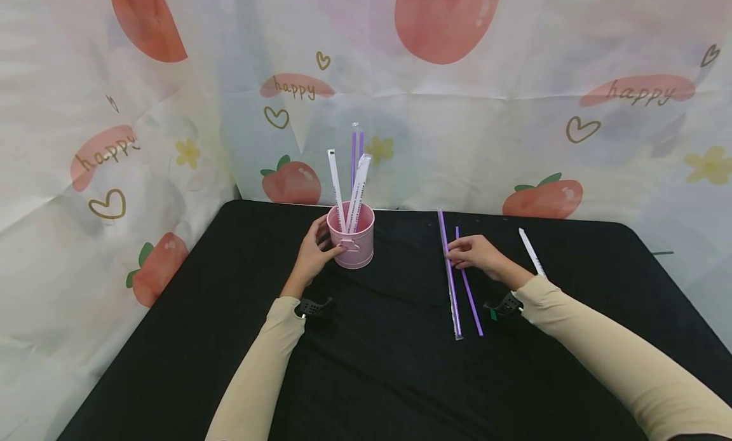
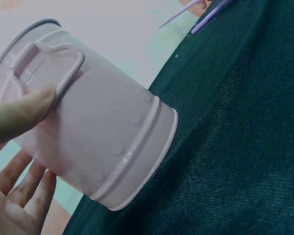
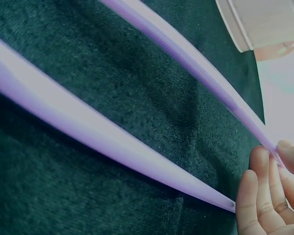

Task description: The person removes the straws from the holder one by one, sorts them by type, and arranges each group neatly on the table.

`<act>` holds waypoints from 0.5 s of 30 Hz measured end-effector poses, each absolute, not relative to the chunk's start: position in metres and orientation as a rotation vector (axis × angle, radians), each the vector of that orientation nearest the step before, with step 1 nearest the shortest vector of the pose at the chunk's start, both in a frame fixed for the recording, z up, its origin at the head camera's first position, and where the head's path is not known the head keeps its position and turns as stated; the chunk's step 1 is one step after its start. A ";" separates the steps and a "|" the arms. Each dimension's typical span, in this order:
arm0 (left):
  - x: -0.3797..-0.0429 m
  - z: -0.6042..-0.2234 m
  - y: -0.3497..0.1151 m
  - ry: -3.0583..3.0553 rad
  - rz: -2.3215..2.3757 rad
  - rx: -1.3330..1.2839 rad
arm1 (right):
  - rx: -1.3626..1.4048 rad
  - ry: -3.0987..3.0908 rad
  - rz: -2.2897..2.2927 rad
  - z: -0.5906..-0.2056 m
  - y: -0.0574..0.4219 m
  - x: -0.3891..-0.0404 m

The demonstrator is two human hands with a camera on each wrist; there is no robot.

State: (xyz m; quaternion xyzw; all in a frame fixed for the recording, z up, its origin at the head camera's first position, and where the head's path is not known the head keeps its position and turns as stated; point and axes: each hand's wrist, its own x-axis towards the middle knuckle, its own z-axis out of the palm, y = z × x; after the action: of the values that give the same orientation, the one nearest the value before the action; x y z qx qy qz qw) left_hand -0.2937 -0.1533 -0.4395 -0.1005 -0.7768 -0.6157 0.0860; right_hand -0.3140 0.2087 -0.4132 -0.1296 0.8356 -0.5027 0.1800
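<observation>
The left hand (image 1: 314, 245) holds the pink bucket (image 1: 360, 255). The right hand (image 1: 477, 253) pinches the left purple straw (image 1: 452, 295) (a long one), which might slip if pinched too softly.

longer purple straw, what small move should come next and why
Probably raise the longer purple straw and carry it toward the pink bucket: the right hand pinches it, the left hand grips the bucket, and other purple straws stand inside alongside slim white items.
</observation>
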 end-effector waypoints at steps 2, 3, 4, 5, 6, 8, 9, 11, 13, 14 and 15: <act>-0.294 -0.439 -0.154 -2.313 -1.854 -0.302 | -0.367 2.363 -1.415 -0.413 0.208 -0.314; -0.294 -0.439 -0.154 -2.313 -1.860 -0.300 | -0.367 2.365 -1.413 -0.414 0.208 -0.314; -0.294 -0.439 -0.154 -2.313 -1.865 -0.303 | -0.368 2.366 -1.412 -0.414 0.208 -0.314; -0.294 -0.439 -0.154 -2.312 -1.869 -0.307 | -0.370 2.367 -1.410 -0.414 0.208 -0.314; -0.294 -0.439 -0.154 -2.310 -1.874 -0.310 | -0.375 2.369 -1.408 -0.415 0.208 -0.314; -0.294 -0.440 -0.154 -2.314 -1.867 -0.311 | -0.378 2.373 -1.409 -0.416 0.208 -0.314; -0.294 -0.440 -0.155 -2.318 -1.859 -0.309 | -0.379 2.378 -1.407 -0.416 0.208 -0.314; -0.294 -0.440 -0.154 -2.322 -1.844 -0.307 | -0.380 2.391 -1.399 -0.416 0.207 -0.314; -0.294 -0.441 -0.154 -2.325 -1.828 -0.305 | -0.377 2.406 -1.387 -0.416 0.207 -0.314; -0.295 -0.441 -0.154 -2.323 -1.821 -0.306 | -0.379 2.414 -1.380 -0.416 0.207 -0.314; -0.295 -0.441 -0.154 -2.322 -1.817 -0.310 | -0.378 2.418 -1.376 -0.416 0.206 -0.314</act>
State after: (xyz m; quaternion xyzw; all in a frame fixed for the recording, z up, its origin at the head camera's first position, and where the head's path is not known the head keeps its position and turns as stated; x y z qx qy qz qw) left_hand -0.2946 -0.1539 -0.4414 -0.1041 -0.7802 -0.6104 0.0885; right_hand -0.3138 0.2065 -0.4162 -0.1329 0.8493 -0.4831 0.1661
